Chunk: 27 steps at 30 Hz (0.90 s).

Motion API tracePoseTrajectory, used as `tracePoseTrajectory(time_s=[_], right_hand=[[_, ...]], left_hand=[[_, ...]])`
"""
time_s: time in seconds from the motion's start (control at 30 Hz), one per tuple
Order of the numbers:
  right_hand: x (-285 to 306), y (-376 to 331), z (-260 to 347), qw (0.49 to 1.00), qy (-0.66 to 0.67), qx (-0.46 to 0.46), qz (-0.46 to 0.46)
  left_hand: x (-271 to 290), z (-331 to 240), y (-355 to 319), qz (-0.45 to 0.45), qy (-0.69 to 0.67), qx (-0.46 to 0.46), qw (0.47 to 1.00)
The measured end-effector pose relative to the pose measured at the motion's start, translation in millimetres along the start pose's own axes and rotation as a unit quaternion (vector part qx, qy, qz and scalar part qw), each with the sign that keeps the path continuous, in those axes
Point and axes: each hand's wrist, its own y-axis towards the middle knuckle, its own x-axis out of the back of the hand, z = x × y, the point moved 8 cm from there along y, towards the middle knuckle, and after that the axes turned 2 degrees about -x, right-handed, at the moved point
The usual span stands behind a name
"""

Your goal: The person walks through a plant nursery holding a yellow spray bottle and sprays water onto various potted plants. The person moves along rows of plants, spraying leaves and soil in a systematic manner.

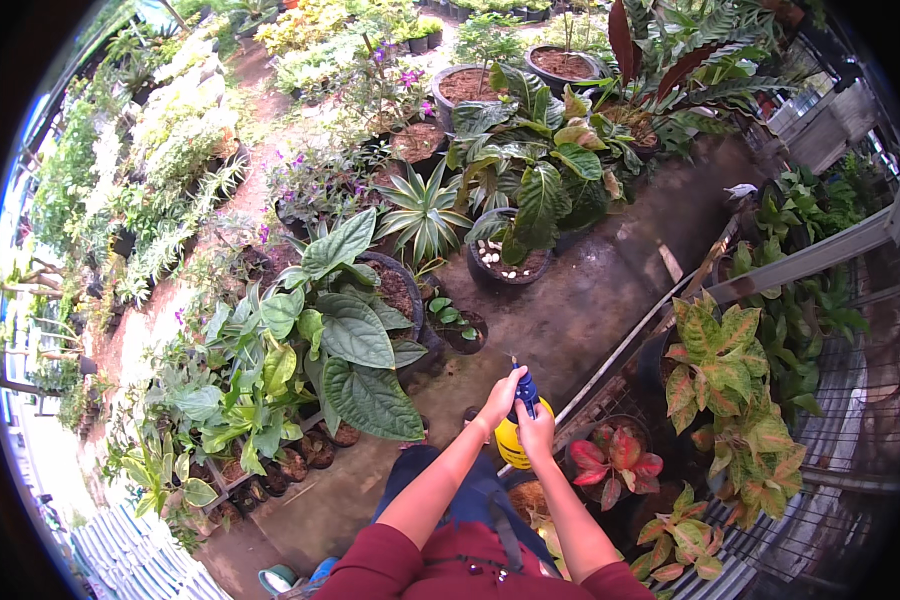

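A pump sprayer (510, 447) with a yellow tank and a blue top is in front of my body, its thin nozzle pointing away from me. My right hand (536, 432) is wrapped round the blue head just above the tank. At the front of the head, my left hand (501, 397) has its fingers closed by the nozzle, gripping the sprayer from the left. Beyond my hands, a small seedling pot (467, 335) stands on the damp ground. To the right grows a plant with red leaves (618, 462).
Large-leaved potted plants (355, 335) crowd the left side. A pot with white pebbles (510, 262) and a striped rosette plant (422, 210) stand ahead. Along the right run a pale pipe (610, 362), a metal rail (820, 255) and yellow-green leafy plants (718, 350). Small pots (318, 448) line the lower left.
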Motion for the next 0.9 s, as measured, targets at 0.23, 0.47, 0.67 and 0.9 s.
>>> tracePoseTrajectory(time_s=[0.23, 0.47, 0.67, 0.9], right_hand=[[-42.2, 14.4, 40.6, 0.996, 0.056, 0.068, 0.024], [-24.5, 14.7, 26.5, 0.997, 0.074, 0.013, 0.010], [23.2, -1.9, -15.2, 0.999, 0.038, -0.023, -0.004], [46.6, -8.4, -49.8, 0.997, -0.039, -0.054, -0.045]], left_hand=[[27.2, -63.4, 7.5, -0.056, 0.004, -0.096, 0.994], [3.7, -63.2, 3.7, -0.004, 0.030, -0.095, 0.995], [-22.6, 17.7, 1.5, 0.048, 0.036, 0.019, 0.998], [-37.4, 35.1, -20.3, 0.064, 0.012, 0.089, 0.994]])
